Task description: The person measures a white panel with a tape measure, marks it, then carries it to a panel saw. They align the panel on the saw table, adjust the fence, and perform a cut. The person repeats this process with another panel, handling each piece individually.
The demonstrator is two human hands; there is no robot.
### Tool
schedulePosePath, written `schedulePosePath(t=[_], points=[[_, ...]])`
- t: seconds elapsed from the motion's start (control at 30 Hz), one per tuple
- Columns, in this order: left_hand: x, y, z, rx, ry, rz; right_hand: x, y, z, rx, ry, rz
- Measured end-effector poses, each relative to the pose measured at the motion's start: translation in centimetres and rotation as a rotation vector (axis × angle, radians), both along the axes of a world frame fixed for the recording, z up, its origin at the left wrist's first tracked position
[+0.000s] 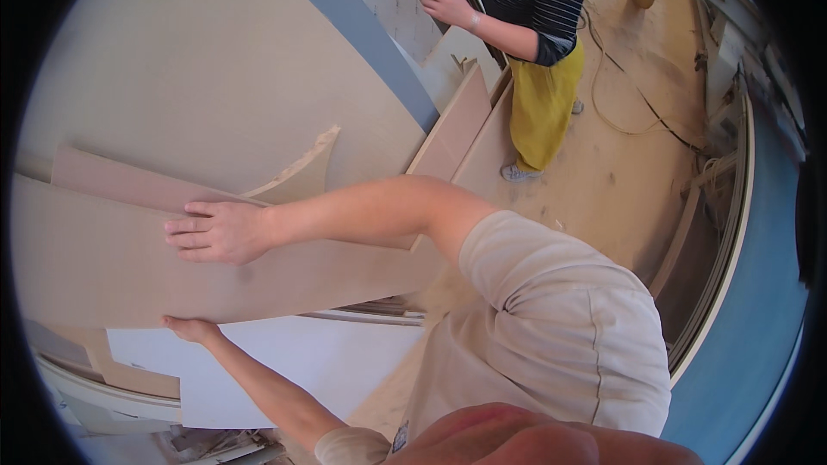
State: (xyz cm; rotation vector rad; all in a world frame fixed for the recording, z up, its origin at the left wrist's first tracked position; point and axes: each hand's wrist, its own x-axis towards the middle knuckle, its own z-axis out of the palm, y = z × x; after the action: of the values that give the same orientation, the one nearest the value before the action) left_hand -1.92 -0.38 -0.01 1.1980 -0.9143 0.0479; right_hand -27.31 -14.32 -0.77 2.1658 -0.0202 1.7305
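Observation:
A long pale-beige board lies across the left side, its near edge overhanging a white sheet. My left hand grips that near edge. Its thumb shows at the edge, while the other fingers are hidden beneath the board. On top of the same board my right hand lies flat with its fingers stretched out. Just beyond this hand, a pinkish board sticks out from under the far edge. A curved offcut with a ragged edge rests close to my right forearm.
A large beige sheet with a blue-grey border fills the far left. The white sheet is below my board. A co-worker in yellow trousers stands beyond. A hose crosses the floor; a blue panel stands at right.

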Motion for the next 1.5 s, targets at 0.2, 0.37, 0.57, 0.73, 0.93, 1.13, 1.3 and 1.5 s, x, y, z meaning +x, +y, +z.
schedulePosePath(t=[0.2, 0.37, 0.57, 0.73, 0.93, 1.13, 1.3, 1.5], points=[[0.2, -0.1, -0.2, -0.001, -0.004, -0.029, 0.3, -0.5, -0.6, 0.002, 0.000, 0.025], [0.3, -0.1, -0.2, -0.004, -0.016, 0.000, 0.1, -0.4, -0.4, 0.005, 0.020, 0.046], [0.8, -0.1, -0.3, -0.009, -0.007, 0.015, -0.8, 0.0, 0.0, 0.021, 0.037, 0.070], [1.2, 0.0, -0.5, -0.019, -0.024, -0.020, -1.1, 0.4, 0.0, 0.050, 0.022, 0.099], [1.7, 0.0, -0.6, -0.013, 0.003, 0.011, -1.1, 0.6, -0.2, 0.096, 0.062, 0.106], [1.6, 0.0, -0.6, -0.013, -0.062, -0.035, -0.8, 0.5, -0.7, 0.089, 0.051, 0.074], [0.6, 0.0, -0.7, 0.007, -0.020, 0.000, -0.5, 0.6, -1.0, 0.120, 0.110, 0.022], [0.6, -0.3, -0.8, -0.004, -0.052, 0.043, -1.0, 0.9, -0.9, 0.143, 0.154, 0.002]])
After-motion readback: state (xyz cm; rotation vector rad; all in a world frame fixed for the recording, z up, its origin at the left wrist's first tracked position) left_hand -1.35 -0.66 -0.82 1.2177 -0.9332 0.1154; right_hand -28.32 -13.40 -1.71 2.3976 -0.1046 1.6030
